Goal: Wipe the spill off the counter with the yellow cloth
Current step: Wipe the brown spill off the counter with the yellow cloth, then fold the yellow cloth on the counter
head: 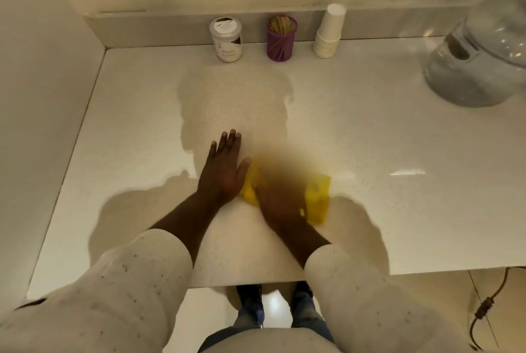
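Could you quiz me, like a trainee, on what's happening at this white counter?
1. True or false: the left hand lies flat on the white counter.
2. Which hand presses the folded yellow cloth?
3. The purple stick-filled holder stands: A) beside the person, B) by the back wall, between the labelled white jar and the stacked white paper cups.

Key: 1 true; 2 the blurred right hand; 3 B.

White counter (370,210) with yellow cloth (318,196), jar (226,39), purple stick holder (281,39), stacked cups (330,32), appliance (478,68).
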`<state>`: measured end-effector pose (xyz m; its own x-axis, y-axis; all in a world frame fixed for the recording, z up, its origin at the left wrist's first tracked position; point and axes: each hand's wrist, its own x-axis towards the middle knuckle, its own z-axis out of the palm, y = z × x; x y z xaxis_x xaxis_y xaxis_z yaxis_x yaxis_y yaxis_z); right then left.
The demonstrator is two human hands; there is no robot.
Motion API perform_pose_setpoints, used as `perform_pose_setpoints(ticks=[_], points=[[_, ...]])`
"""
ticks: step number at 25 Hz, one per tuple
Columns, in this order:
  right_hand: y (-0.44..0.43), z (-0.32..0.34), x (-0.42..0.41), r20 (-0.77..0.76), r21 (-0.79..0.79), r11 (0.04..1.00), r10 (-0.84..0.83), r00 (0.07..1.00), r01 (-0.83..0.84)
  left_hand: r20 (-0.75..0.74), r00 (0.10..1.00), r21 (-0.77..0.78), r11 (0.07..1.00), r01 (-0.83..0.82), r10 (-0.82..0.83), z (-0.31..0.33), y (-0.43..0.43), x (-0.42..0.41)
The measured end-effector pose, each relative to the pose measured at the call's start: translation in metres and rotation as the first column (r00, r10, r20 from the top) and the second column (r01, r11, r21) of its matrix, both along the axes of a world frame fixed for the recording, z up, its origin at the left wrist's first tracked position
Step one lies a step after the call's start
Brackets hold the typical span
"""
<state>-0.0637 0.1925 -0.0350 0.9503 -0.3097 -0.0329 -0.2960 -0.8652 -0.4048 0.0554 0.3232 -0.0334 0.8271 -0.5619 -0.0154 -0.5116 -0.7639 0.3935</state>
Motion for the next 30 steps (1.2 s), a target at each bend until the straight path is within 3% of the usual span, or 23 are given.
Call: perform_pose_setpoints(ticks=[2,4,6,12,18,21,25,28,30], points=[[-0.007,-0.001,-0.008,0.067,0.039,0.998,0.054,0.996,-0.057,0.067,0.991,-0.034,0.993,0.116,-0.114,0.002,-0.011,-0.006],[-0.035,-0.001,-0.013,0.012,-0.057,0.982,0.181,0.983,-0.18,0.134,0.939,0.016,0.948,0.317,-0.316,0.0,-0.023,-0.017],[-0.067,-0.002,-0.017,-0.044,-0.183,0.939,0.289,0.956,-0.292,0.111,0.912,0.07,0.918,0.39,-0.395,-0.004,-0.037,-0.027],[-0.133,-0.007,0.001,-0.117,-0.189,0.952,0.224,0.968,-0.243,0.063,0.951,0.151,0.945,0.291,-0.303,-0.002,-0.087,-0.009],[-0.211,-0.003,0.059,-0.193,-0.141,0.99,-0.006,0.981,-0.022,0.033,0.971,0.192,0.955,0.224,-0.235,-0.002,-0.099,0.03],[-0.226,0.007,0.075,-0.158,-0.073,0.996,-0.066,0.985,0.055,0.078,0.974,0.174,0.965,0.198,-0.214,-0.002,-0.11,0.031],[-0.236,0.02,0.056,0.066,-0.022,0.989,-0.148,0.987,0.149,0.148,0.985,0.095,0.992,0.077,-0.091,0.004,-0.138,0.022],[-0.245,0.023,0.05,-0.059,-0.043,0.984,-0.174,0.983,0.171,0.104,0.994,0.039,0.998,-0.048,0.044,0.013,-0.172,0.015],[-0.248,0.026,0.052,-0.114,-0.007,0.986,-0.168,0.979,0.168,-0.03,0.991,-0.019,0.991,-0.131,0.13,0.019,-0.193,0.013]])
